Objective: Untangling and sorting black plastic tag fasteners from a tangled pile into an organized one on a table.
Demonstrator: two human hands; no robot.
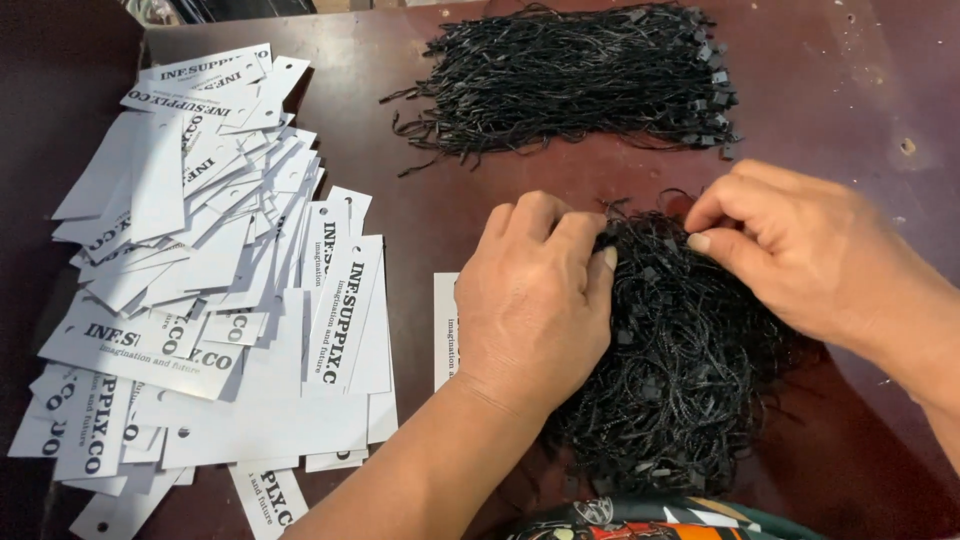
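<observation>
Near the lower right of the frame, both hands work at a tangled heap of black tag strings (680, 350) on the dark red surface (420, 130). Left hand (535, 300) pinches strands at the heap's upper left edge; right hand (800, 250) pinches strands at its top. Across the upper right lies a tidier bundle of strings (570, 75). White printed paper tags (210, 270) sprawl on the left, and one tag (445, 330) peeks out beside the left hand.

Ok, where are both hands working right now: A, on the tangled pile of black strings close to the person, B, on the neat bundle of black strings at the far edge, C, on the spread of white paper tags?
A: the left hand and right hand both pinch at the near tangled pile of black strings.
</observation>
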